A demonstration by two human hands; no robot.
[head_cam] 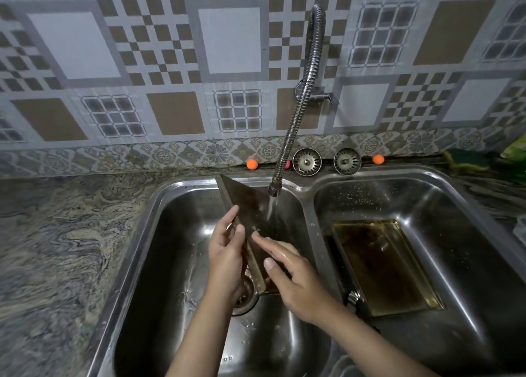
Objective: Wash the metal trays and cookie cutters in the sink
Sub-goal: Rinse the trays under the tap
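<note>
Head view: left hand [225, 258] grips tray [242, 203]; right hand [296, 280] rests flat on it, over steel sink [176, 234].

Two bare forearms came up from the bottom edge, no sleeves on either, nothing worn at the wrists. The left hand [226, 258] was bare too: no ring, no glove, no band. The right hand [296, 280] was the same, uncovered, and it was wet, with a shine along the knuckles and the backs of the fingers [269, 264]. The nails were short and plain, the thumbnail unpainted. Nothing else of the person was in shot, just the two arms and hands.
</note>
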